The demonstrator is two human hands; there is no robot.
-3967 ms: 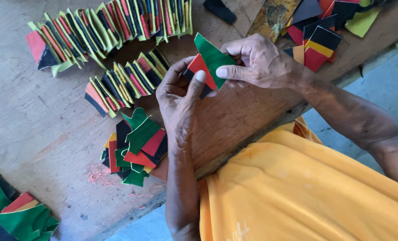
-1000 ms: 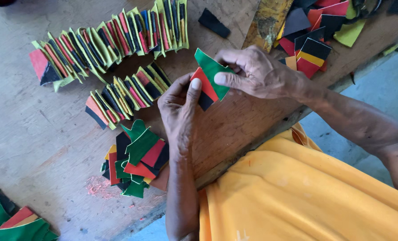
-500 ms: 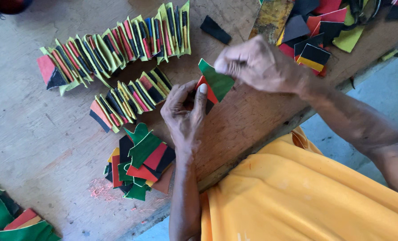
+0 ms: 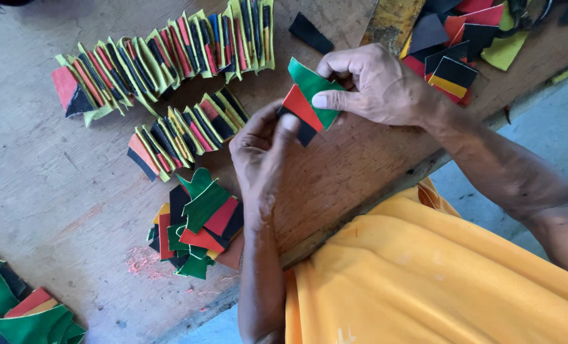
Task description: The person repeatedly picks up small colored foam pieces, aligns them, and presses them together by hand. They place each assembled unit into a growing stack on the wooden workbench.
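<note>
- Worn wooden planks make up the workbench [image 4: 61,191], which fills most of the head view; the person in an orange shirt [image 4: 437,280] leans at its near edge.
- Both hands meet above the bench, holding one small stack of coloured pieces [image 4: 306,102]: a green piece on top, red below it, black at the bottom.
- The right hand [image 4: 379,86] is closed on the stack, thumb pressed flat on the green face and fingers curled behind.
- The left hand [image 4: 261,150] pinches the lower left edge, thumb tip against the red and black layers.
- To do this step well, the judgement is that the edges should be lined up flush before the pinch tightens, with the right thumb kept flat so the layers do not slide.
- A loose heap of cut pieces [image 4: 198,223] in green, red, black and yellow lies on the bench just left of the left forearm.
- Two fanned rows of finished stacks [image 4: 169,57] lie farther back, well apart from the hands.
- More red, black and yellow offcuts [image 4: 462,38] lie beyond the right hand, and another green and red pile [image 4: 16,312] sits at the lower left corner.
</note>
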